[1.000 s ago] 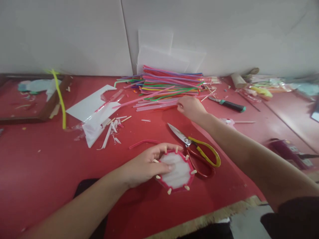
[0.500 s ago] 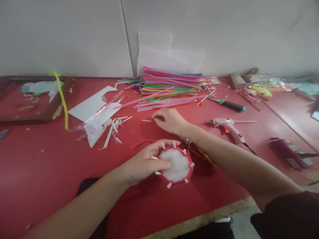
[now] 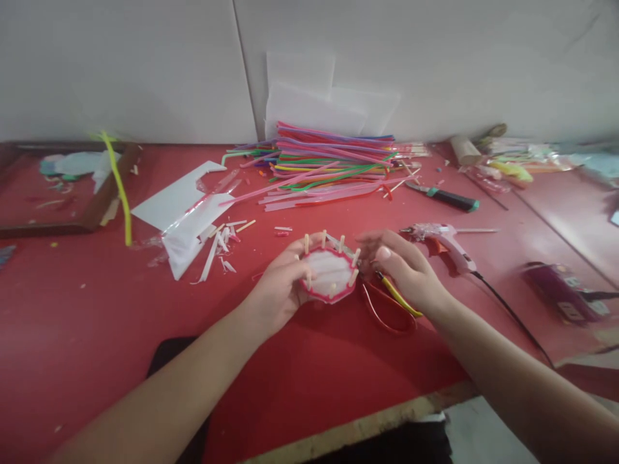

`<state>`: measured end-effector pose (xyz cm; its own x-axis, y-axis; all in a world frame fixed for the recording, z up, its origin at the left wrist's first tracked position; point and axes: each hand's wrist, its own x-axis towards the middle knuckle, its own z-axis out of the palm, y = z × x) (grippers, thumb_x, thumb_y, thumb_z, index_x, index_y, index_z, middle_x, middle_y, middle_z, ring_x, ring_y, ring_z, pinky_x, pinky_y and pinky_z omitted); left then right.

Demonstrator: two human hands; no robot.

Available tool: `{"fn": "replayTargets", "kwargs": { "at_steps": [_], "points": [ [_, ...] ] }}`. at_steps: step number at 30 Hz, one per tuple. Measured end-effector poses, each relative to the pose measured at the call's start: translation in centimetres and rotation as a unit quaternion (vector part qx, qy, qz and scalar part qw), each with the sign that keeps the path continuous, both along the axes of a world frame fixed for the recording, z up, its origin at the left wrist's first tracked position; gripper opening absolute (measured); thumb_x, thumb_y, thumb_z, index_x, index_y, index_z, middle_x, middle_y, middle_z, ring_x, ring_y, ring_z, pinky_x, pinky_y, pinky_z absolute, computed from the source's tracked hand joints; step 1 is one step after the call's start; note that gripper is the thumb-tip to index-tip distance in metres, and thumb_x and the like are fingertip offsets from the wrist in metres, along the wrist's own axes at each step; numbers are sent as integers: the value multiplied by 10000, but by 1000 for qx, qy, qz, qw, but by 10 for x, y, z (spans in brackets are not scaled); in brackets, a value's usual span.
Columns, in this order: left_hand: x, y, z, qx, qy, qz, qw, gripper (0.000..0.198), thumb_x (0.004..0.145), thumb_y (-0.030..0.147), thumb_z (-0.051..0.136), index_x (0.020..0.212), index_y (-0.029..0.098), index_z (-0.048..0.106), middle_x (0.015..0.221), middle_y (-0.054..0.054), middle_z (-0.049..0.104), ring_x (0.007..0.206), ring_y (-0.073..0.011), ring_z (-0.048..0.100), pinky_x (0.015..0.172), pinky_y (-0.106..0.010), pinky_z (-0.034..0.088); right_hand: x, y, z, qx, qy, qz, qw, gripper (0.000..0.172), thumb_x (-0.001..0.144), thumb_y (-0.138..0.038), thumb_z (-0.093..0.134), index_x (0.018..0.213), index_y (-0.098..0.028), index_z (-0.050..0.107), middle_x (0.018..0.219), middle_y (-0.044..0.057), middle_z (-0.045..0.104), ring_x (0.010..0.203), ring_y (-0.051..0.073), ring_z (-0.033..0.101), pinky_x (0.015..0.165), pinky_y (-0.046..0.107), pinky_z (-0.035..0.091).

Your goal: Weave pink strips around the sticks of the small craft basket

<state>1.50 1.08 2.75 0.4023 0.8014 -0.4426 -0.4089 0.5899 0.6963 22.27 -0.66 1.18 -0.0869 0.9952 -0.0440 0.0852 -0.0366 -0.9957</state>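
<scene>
My left hand (image 3: 278,287) grips the left side of a small white piece (image 3: 331,269) with a pink-red many-sided rim, its thumb over the rim. Several short pale sticks stand up around that rim. Close to its right side is my right hand (image 3: 406,267), fingers curled; whether they hold anything is hard to make out. Beneath and beside the right hand lie pliers with yellow (image 3: 399,296) and red (image 3: 374,309) handles, partly hidden by the fingers.
Coloured pipe cleaners (image 3: 333,158) are heaped at the back. White card (image 3: 174,193) and scraps (image 3: 220,248) lie left. On the right are a cutter (image 3: 452,198), a pink glue gun (image 3: 449,245) and a purple box (image 3: 563,290). A dark flat object (image 3: 169,354) sits near my left forearm.
My right hand has moved from the table behind the rimmed piece to its right side. The piece has shifted away from me and tilted, its sticks now pointing up. The pliers are more exposed.
</scene>
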Motion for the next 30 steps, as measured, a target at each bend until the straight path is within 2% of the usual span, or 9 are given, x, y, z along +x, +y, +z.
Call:
{"fn": "replayTargets", "kwargs": {
  "at_steps": [3, 7, 11, 15, 19, 21, 25, 28, 30],
  "points": [
    [9, 2, 0, -2, 22, 10, 1000, 601, 565, 24, 554, 1144, 183, 593, 1078, -72, 675, 796, -184, 657, 572, -251, 522, 1, -5, -2, 16, 15, 14, 1000, 386, 793, -487, 727, 1073, -239, 633, 870, 18, 680, 748, 145, 640, 658, 261, 514],
    [24, 8, 3, 11, 26, 42, 999, 560, 583, 50, 561, 1129, 166, 593, 966, -60, 674, 702, -158, 622, 569, -251, 498, -5, 1, -1, 16, 34, 16, 999, 324, 787, -430, 739, 1040, -259, 631, 836, 3, 690, 715, 143, 642, 644, 269, 523],
    [40, 14, 5, 42, -12, 25, 999, 593, 580, 73, 568, 1164, 172, 593, 1003, -60, 659, 760, -172, 615, 608, -266, 504, 0, 5, -3, 14, 84, -38, 996, 290, 779, -402, 735, 1022, -279, 636, 825, -9, 694, 671, 138, 628, 622, 278, 529],
    [46, 14, 8, 55, -50, 18, 997, 601, 562, 64, 545, 1148, 186, 602, 1075, -55, 642, 822, -176, 602, 646, -266, 503, 6, 5, -7, 5, 110, -99, 989, 215, 733, -371, 764, 874, -251, 655, 711, -29, 624, 585, 111, 570, 542, 244, 495],
    [45, 21, 16, 23, -123, 50, 991, 449, 597, 115, 523, 1029, 170, 634, 907, -33, 650, 692, -149, 577, 605, -253, 479, 5, 8, -9, 25, 110, -130, 985, 204, 748, -391, 739, 841, -254, 620, 703, -35, 595, 601, 121, 572, 561, 262, 509],
    [44, 27, 18, 12, -156, 59, 986, 341, 692, 208, 518, 1006, 160, 642, 871, -51, 663, 698, -175, 601, 631, -291, 503, 4, 11, -9, 49, 113, -137, 983, 210, 754, -408, 724, 829, -261, 593, 690, -46, 578, 594, 120, 562, 574, 266, 512],
    [42, 31, 20, -28, -72, 54, 996, 235, 829, 356, 546, 897, 157, 650, 699, -28, 642, 606, -174, 606, 613, -304, 513, 3, 11, -7, 37, 135, -128, 982, 279, 713, -459, 745, 812, -262, 573, 664, -52, 545, 543, 109, 517, 526, 251, 474],
    [33, 26, 23, -64, 4, 20, 998, 215, 885, 296, 542, 746, 151, 621, 580, -7, 591, 515, -144, 588, 544, -273, 511, 4, 6, -6, 19, 141, -102, 985, 321, 660, -471, 796, 803, -255, 607, 672, -40, 570, 538, 107, 508, 523, 251, 458],
    [23, 21, 25, -46, 26, -18, 998, 251, 917, 296, 519, 794, 132, 664, 636, -34, 645, 525, -146, 609, 507, -268, 515, 3, 3, -8, 19, 126, -78, 989, 351, 633, -499, 815, 797, -251, 628, 676, -30, 598, 531, 112, 507, 514, 257, 451]
  ]
}}
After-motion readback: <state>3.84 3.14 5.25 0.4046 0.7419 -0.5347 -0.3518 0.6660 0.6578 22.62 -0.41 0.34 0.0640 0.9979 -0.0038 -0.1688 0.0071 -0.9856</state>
